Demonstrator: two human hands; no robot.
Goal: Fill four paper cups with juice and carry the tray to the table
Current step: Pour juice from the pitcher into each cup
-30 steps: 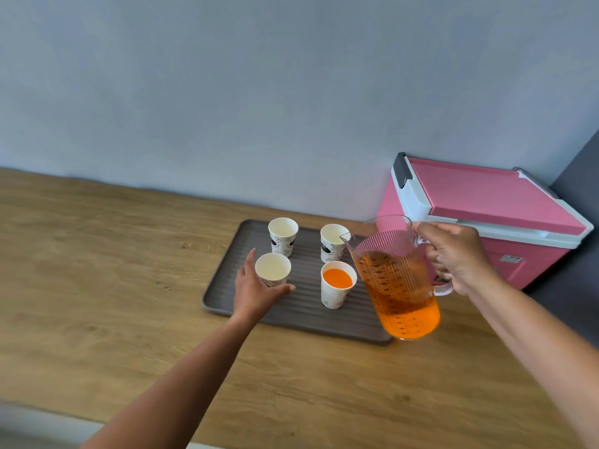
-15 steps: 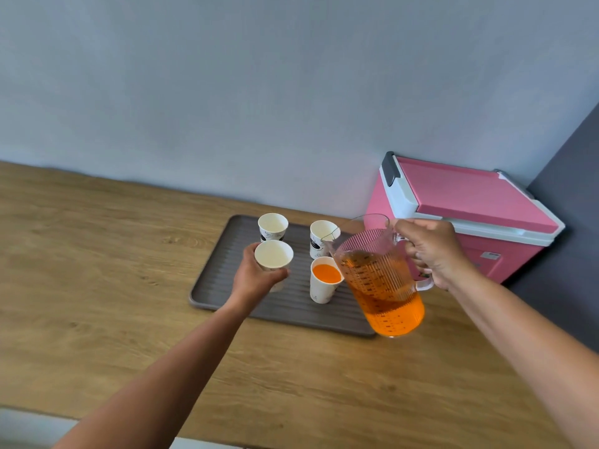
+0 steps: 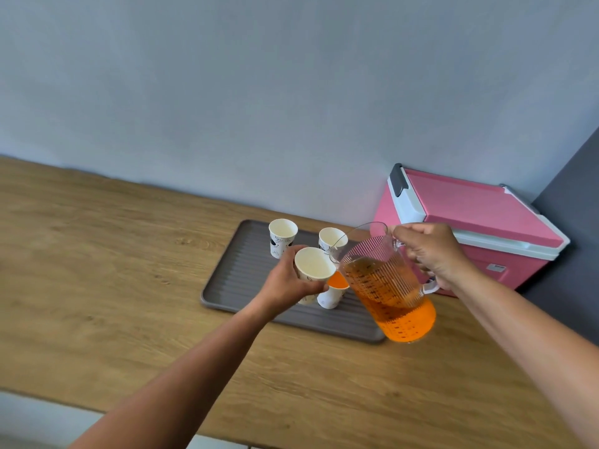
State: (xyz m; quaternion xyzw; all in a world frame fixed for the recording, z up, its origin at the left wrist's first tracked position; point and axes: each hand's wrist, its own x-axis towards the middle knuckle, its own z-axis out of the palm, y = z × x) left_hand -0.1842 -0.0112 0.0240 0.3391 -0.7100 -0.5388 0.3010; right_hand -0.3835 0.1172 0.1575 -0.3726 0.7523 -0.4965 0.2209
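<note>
Your left hand (image 3: 285, 283) gripping an empty paper cup (image 3: 313, 264) above the tray (image 3: 233, 280), your right hand (image 3: 431, 254) clasping the juice pitcher (image 3: 389, 286) handle, tilted toward it.

Back wall: a plain, matt, pale blue-grey wall (image 3: 291, 92) is seen beyond the right hand's (image 3: 431, 254) grip.
Side wall: a dark grey flat surface (image 3: 570, 222) is met at the corner, far right of the grip.
Counter: a long, light-brown wood-grain worktop (image 3: 97, 270) is spread below and left of the grip, butted against the back wall.
Box: a pink rectangular plastic cooler box (image 3: 479, 215), white-rimmed and dark-latched, is set on the worktop just behind the grip.
Near edge: a pale strip (image 3: 39, 422) is seen low and left of the grip.
Light: soft, even.
</note>
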